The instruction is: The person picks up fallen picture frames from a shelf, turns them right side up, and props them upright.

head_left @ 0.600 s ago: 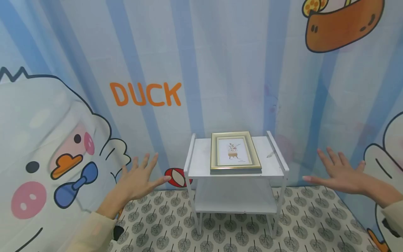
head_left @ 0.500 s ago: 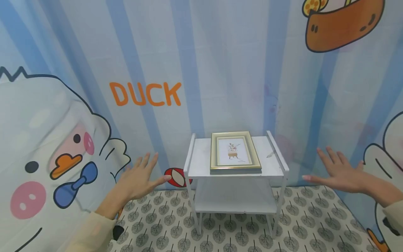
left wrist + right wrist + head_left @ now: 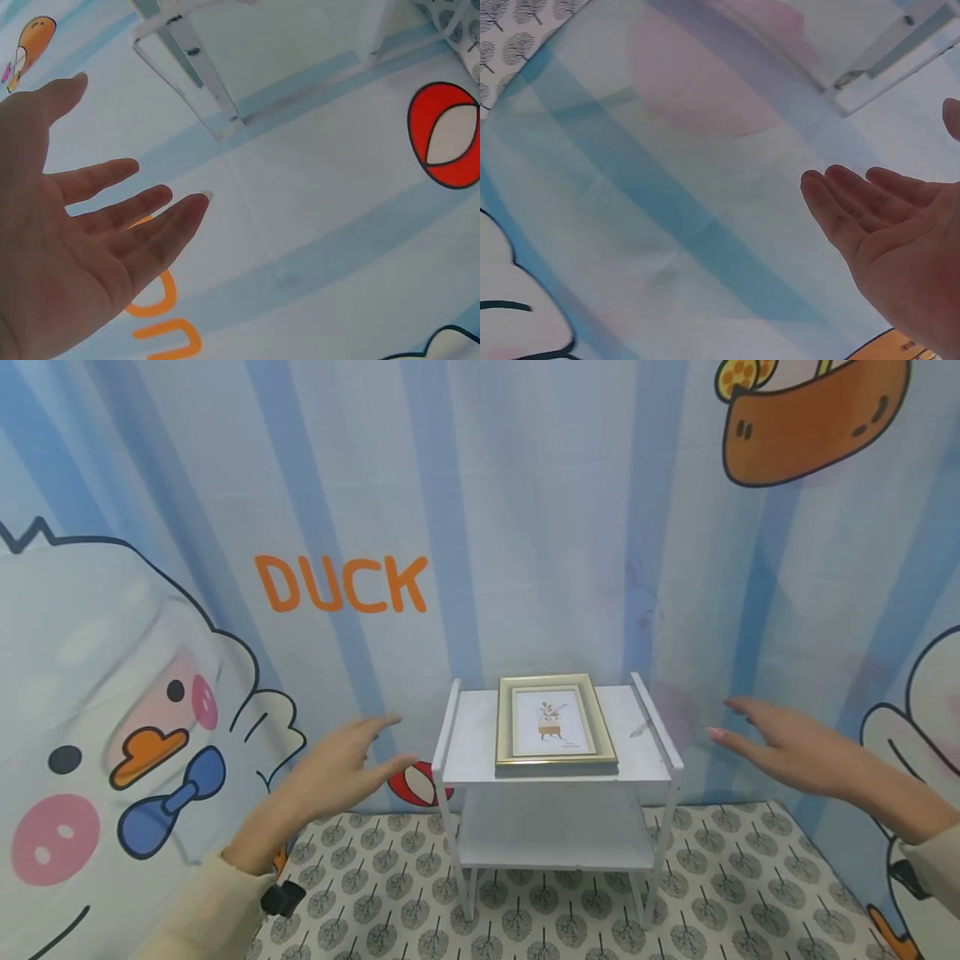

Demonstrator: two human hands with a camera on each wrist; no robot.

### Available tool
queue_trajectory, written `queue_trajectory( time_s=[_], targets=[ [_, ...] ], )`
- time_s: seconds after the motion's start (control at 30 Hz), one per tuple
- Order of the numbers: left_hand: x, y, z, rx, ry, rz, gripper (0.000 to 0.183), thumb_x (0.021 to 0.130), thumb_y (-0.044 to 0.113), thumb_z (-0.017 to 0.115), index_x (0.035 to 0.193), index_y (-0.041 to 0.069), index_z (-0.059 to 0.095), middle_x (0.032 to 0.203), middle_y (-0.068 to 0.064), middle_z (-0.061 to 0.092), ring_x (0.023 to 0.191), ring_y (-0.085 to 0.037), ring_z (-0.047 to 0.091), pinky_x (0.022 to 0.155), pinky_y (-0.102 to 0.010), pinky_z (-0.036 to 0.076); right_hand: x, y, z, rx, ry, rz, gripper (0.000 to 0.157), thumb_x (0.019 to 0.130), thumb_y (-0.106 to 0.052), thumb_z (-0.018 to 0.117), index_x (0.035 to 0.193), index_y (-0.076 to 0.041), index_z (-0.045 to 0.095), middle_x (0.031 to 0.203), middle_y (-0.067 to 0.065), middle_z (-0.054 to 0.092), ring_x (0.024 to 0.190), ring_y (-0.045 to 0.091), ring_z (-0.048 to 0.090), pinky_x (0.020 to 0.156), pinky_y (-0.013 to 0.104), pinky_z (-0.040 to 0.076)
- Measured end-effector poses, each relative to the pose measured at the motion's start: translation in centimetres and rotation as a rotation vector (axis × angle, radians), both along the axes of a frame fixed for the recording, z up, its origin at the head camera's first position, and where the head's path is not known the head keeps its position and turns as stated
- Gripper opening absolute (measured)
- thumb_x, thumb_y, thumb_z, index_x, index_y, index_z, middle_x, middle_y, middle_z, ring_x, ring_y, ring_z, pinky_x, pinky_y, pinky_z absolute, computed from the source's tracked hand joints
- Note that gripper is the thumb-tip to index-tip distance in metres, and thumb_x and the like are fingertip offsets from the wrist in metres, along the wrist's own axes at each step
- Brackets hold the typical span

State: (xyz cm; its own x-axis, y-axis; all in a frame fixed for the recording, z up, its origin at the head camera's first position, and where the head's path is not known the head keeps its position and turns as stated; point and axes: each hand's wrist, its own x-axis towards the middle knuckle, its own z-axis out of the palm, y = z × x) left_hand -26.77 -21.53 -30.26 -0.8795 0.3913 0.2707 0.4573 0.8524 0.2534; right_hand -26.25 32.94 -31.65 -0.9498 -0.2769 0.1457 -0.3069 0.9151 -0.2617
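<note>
Orange "DUCK" lettering (image 3: 341, 585) on striped curtain (image 3: 525, 510)

A blue-striped cartoon duck curtain (image 3: 525, 527) reading "DUCK" fills the frame's upper part; a tree-patterned mat (image 3: 390, 893) covers the floor below.

Small white two-tier shelf (image 3: 557, 760) stood on tree-patterned floor covering (image 3: 390, 893), close against the far curtain. Gold-framed picture (image 3: 554, 721) lay flat on the top tier, near its middle. Lower tier bare.
</note>
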Motion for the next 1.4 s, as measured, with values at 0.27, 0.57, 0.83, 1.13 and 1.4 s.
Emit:
queue_trajectory(
  time_s=[0.27,0.57,0.83,1.13,1.4],
  targets=[
    [-0.8,3.3,1.5,0.014,0.052,-0.048,0.049,0.104,0.038,0.066,0.141,0.004,0.064,0.142,-0.021,0.062,0.123,-0.038,0.066,0.099,-0.057,0.058,1.2,-4.5,2.4,0.048,0.096,0.078,0.084,0.107,-0.053,0.055,0.162,0.005,0.029,0.161,0.034,0.040,0.141,0.055,0.049,0.112,0.072,0.044],
    [-2.2,6.3,2.9,-0.015,-0.060,-0.057,0.050,0.106,0.039,0.062,0.141,0.003,0.066,0.145,-0.017,0.066,0.133,-0.036,0.064,0.110,-0.056,0.055,0.4,-7.6,3.0,0.040,0.069,0.170,0.090,0.105,-0.059,0.053,0.162,0.007,0.029,0.164,0.033,0.037,0.150,0.054,0.039,0.122,0.069,0.035],
    [-4.8,8.9,4.0,-0.058,-0.129,-0.108,0.061,0.107,0.039,0.059,0.153,0.000,0.052,0.155,-0.019,0.058,0.140,-0.037,0.059,0.116,-0.054,0.050,-1.6,-9.6,4.1,0.107,-0.040,0.161,0.098,0.105,-0.066,0.045,0.164,0.008,0.019,0.168,0.035,0.023,0.153,0.058,0.029,0.124,0.070,0.030],
    [-8.0,11.6,4.0,-0.106,-0.238,-0.048,0.069,0.108,0.044,0.056,0.161,0.003,0.041,0.164,-0.016,0.047,0.154,-0.035,0.044,0.126,-0.053,0.040,-4.4,-11.9,4.4,0.151,-0.136,0.115,0.094,0.108,-0.061,0.042,0.164,0.010,0.014,0.170,0.035,0.019,0.155,0.054,0.029,0.127,0.066,0.029],
    [-9.4,13.4,3.6,-0.132,-0.293,-0.062,0.065,0.107,0.045,0.054,0.152,-0.003,0.049,0.148,-0.021,0.060,0.134,-0.034,0.060,0.113,-0.051,0.052,-6.7,-12.6,3.9,0.194,-0.203,0.033,0.091,0.110,-0.055,0.041,0.163,0.012,0.011,0.169,0.034,0.019,0.156,0.051,0.027,0.130,0.062,0.024]
  ],
)
